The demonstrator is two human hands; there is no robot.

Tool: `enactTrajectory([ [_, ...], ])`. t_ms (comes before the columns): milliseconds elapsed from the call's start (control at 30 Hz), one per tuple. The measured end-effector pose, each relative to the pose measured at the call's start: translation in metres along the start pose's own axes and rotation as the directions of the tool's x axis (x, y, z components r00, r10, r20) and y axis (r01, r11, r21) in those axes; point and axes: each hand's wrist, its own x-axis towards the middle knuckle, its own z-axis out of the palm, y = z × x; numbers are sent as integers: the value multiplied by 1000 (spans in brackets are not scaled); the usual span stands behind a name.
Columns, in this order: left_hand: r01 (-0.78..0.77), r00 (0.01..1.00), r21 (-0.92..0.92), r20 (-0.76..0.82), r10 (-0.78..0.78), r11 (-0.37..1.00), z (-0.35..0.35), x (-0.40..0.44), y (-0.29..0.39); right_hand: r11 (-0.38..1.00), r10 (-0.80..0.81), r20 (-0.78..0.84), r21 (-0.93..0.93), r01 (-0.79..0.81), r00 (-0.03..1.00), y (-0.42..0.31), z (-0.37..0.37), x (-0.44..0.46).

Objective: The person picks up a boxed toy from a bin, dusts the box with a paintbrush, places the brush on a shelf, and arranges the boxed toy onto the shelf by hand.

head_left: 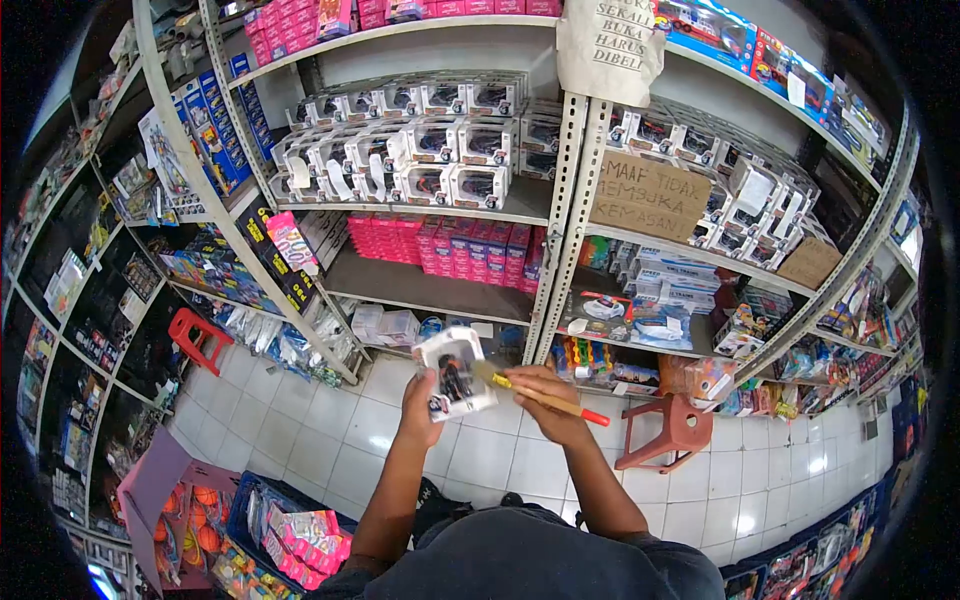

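Note:
My left hand grips a white window box by its left side, tilted in front of my body. Behind the clear window sits a small dark toy with some orange, perhaps a motorcycle. In my right hand is a paintbrush with a yellowish handle and a red end. Its bristles lie against or just over the right edge of the box; contact is hard to make out.
Ahead, a metal shelf holds similar white boxes and pink boxes. A cardboard sign hangs on the right-hand shelf. A reddish stool stands at right, a red stool at left. Bins with toys lie at lower left.

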Motion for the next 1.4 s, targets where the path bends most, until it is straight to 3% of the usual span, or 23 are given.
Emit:
enactTrajectory([
  [67, -41, 996, -44, -81, 38, 998, 4, 3, 3, 999, 52, 88, 10, -53, 995, -6, 5, -7],
  [200, -59, 989, -74, -139, 49, 996, 11, 0, -4, 993, 79, 45, 83, -83, 996, -4, 2, -5],
  [300, -73, 981, -104, -188, 52, 992, 22, -2, -18, 997, 67, -76, 29, -65, 995, -7, 3, 3],
  [467, -149, 943, -99, -313, 111, 984, 30, 6, -33, 977, -64, -58, -207, 50, 996, 1, 29, -12],
  [567, -84, 986, -169, -157, 57, 982, 15, 12, -32, 943, -168, 25, -286, 168, 985, -6, 50, -26],
  [600, -47, 995, -195, -99, 28, 980, 15, 13, -30, 951, -180, 108, -235, 201, 978, -6, 50, -30],
  [733, -51, 987, -227, -159, 15, 973, 30, 7, -29, 996, -74, 143, -45, 82, 987, -5, 34, -23],
  [800, -88, 987, -158, -145, 65, 984, 23, 4, -35, 997, -47, 158, 76, 35, 986, -3, 17, -16],
  [900, -222, 972, -72, -96, 214, 972, 14, 4, -32, 999, -46, 162, -14, 49, 986, 7, -1, -11],
  [933, -266, 958, 45, -97, 270, 963, 11, 5, -30, 998, -40, 146, -37, 46, 988, 10, -4, -9],
  [967, -307, 941, 162, -93, 324, 938, 8, 5, -27, 997, -34, 131, -59, 42, 991, 13, -7, -8],
  [1067, -396, 905, 398, 17, 425, 827, -2, 6, -14, 955, 294, -88, -3, -295, 952, 15, -9, -5],
  [1133, -384, 913, 568, 117, 391, 728, -1, 1, -4, 918, 356, -240, 268, -291, 903, 35, -7, 1],
  [1200, -436, 861, 704, 146, 487, 560, -8, 10, -8, 772, 521, -300, 564, -292, 799, 43, -6, 14],
  [1233, -377, 881, 785, 139, 453, 492, -9, 10, -6, 674, 555, -266, 698, -240, 788, 35, -4, 27],
  [1267, -317, 898, 853, 130, 420, 415, -10, 10, -2, 705, 549, -257, 654, -275, 795, 39, 2, 34],
  [1333, -367, 888, 896, 258, 380, 249, -5, 18, 8, 761, 535, -243, 556, -336, 809, 46, 14, 48],
  [1367, -397, 879, 903, 323, 350, 163, -3, 25, 14, 798, 543, -180, 414, -437, 820, 65, 22, 47],
  [1400, -367, 887, 927, 321, 332, 84, -4, 31, 20, 772, 558, -160, 458, -440, 814, 64, 35, 53],
])
